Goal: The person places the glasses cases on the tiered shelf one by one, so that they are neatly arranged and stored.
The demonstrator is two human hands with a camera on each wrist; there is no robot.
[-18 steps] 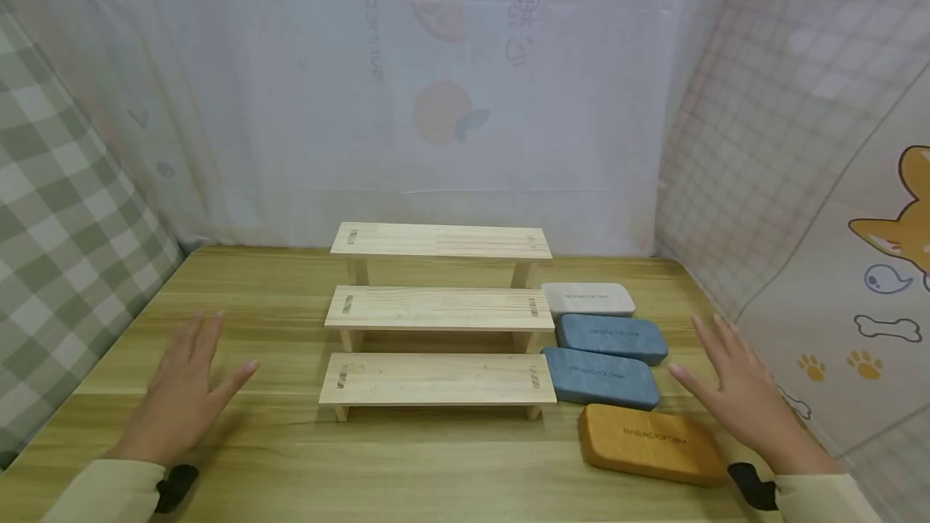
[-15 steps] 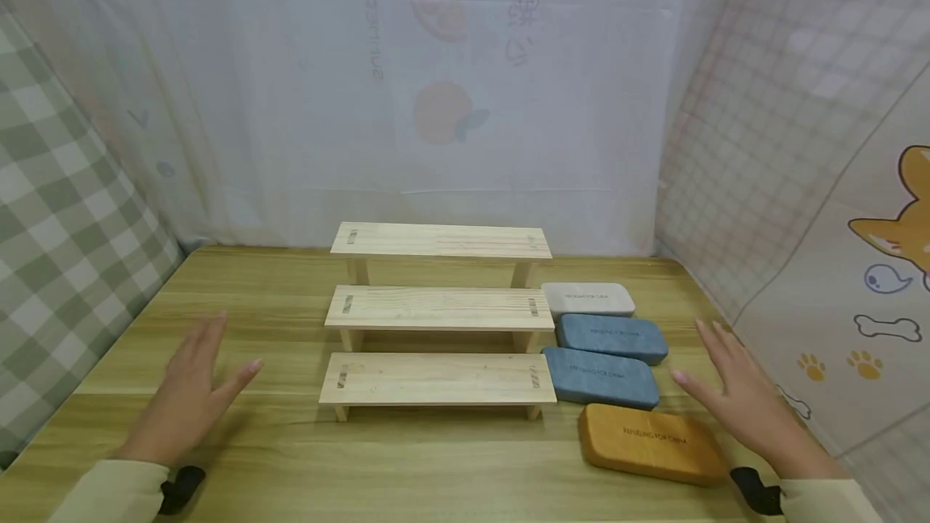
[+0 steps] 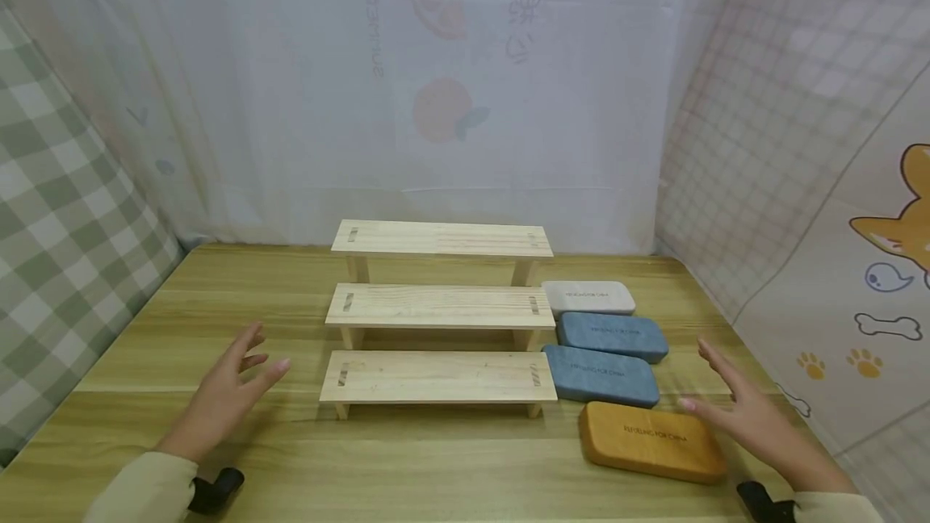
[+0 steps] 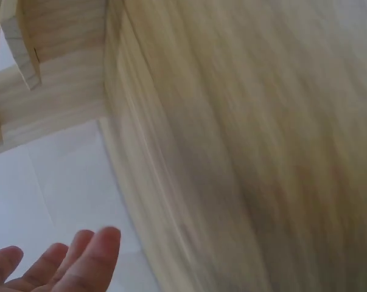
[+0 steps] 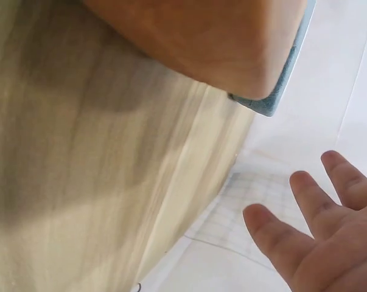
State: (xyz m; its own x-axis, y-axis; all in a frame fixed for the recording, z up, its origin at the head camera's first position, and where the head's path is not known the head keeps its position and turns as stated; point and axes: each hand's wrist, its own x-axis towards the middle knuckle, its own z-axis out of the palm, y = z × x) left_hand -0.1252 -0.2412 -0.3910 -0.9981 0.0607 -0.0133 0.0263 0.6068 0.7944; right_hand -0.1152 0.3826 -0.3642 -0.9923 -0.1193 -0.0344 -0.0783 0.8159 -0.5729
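Note:
My left hand (image 3: 218, 400) is over the table left of a pale wooden three-step stand (image 3: 439, 378), fingers relaxed, thumb apart, holding nothing. In the left wrist view its fingertips (image 4: 103, 249) stand apart from the stand's boards (image 4: 55, 67). My right hand (image 3: 756, 426), also holding nothing, is just right of an orange-brown oblong case (image 3: 650, 442) with dark lettering. Its fingers (image 5: 280, 240) are spread in the right wrist view. Behind that case lie a blue case (image 3: 603, 376), a second blue case (image 3: 613, 336) and a white case (image 3: 588, 297), in a column beside the stand.
The wood-grain table (image 3: 276, 281) backs onto a hanging white cloth (image 3: 312, 103) with fruit prints. Green checked cloth (image 3: 65, 208) walls the left side. A pale cloth with a cartoon dog (image 3: 901, 220) closes the right.
My left hand has moved right, toward the stand, and its fingers have turned more side-on. My right hand has shifted slightly down, toward me. The stand and cases stay in place.

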